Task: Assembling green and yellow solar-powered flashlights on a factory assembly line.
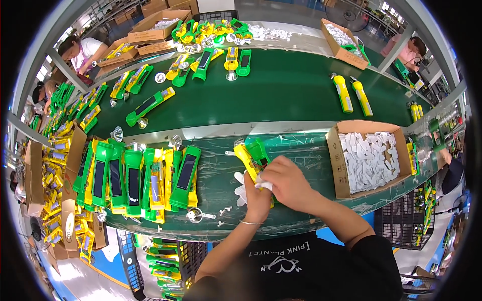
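While both my hands were closed around one yellow-and-green torch (252, 159) at the near edge of the table (301, 150), the work looked part done. My left hand (256, 193) kept a narrow grip on the torch body from below, and my right hand (287, 181) pinched a small white piece (263, 184) against it. To the left lay a row of green and yellow torches (135, 180), seemingly waiting their turn, with loose silver reflectors (194, 215) beside them. An open cardboard box of white parts (370, 156) sat to the right, still well filled. On the green belt (281, 95) beyond, two yellow torches (351, 94) lay further along, so I judged much was left.
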Demonstrator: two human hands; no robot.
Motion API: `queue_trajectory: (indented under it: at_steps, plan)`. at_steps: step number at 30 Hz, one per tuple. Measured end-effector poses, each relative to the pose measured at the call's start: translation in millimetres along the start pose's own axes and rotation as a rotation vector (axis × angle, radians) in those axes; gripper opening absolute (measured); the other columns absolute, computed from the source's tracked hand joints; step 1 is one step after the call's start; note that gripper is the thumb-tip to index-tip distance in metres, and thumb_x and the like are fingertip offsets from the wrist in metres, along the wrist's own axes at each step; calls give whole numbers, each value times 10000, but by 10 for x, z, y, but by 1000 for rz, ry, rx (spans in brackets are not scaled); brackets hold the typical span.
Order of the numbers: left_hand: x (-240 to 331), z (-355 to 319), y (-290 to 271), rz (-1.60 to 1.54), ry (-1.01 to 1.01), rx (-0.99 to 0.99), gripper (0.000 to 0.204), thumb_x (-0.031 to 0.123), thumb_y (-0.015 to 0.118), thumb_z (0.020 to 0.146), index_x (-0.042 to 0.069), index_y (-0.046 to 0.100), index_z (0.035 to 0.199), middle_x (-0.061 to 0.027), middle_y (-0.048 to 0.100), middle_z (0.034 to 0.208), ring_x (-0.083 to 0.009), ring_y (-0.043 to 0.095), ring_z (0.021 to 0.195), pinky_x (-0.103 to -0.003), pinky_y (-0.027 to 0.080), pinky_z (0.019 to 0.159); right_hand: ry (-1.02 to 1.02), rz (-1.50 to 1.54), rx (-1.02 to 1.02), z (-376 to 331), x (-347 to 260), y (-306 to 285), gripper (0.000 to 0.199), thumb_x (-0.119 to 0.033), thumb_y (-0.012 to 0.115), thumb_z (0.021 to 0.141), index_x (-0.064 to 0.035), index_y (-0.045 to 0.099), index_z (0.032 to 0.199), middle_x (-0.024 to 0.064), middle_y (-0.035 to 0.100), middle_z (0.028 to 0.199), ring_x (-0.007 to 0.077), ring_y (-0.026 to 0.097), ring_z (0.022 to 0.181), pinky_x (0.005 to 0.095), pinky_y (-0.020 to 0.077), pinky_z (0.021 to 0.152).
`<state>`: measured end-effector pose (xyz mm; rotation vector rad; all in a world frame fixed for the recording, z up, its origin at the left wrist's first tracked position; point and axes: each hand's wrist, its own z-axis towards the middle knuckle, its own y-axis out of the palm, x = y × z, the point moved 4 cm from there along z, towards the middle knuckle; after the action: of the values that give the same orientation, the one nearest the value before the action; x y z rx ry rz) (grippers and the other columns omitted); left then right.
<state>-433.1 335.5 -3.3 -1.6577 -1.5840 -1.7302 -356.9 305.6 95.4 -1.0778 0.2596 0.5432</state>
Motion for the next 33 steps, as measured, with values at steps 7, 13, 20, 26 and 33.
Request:
queue_trajectory:
  at_steps: [7,13,20,26,33]
  plan:
    - [48,-24,69,159,210,-38,517,-97,450,717,20,276,1189,-79,434,1040,-158,455,944,-263,396,799,486,323,35,80,72,-25,163,-2,585,723,13,503,864,127,589,748,243,602,676,313,479,592]
    - [71,-58,41,277,393,-42,547,-109,461,706,4,260,1202,-108,423,1084,-202,441,1019,-303,368,863,439,213,94,86,71,88,167,7,573,734,19,497,882,147,602,776,227,619,668,290,491,593]
    - [174,-79,50,397,464,-154,614,-120,454,694,7,224,1249,-113,414,1112,-206,435,1041,-311,353,888,418,195,81,118,73,30,179,36,552,701,20,503,873,140,600,751,231,611,646,296,483,574]
    - [277,-132,61,357,392,-201,640,-130,449,687,13,213,1264,-106,407,1115,-196,419,1058,-303,341,905,458,182,37,136,26,-12,164,21,562,714,23,504,867,140,602,743,221,614,649,291,488,580]
    - [134,-177,9,296,450,-91,627,-118,474,694,6,223,1255,-120,424,1116,-215,437,1051,-315,345,902,437,117,93,72,-45,66,159,27,558,710,17,510,862,143,600,752,240,607,639,293,483,573]
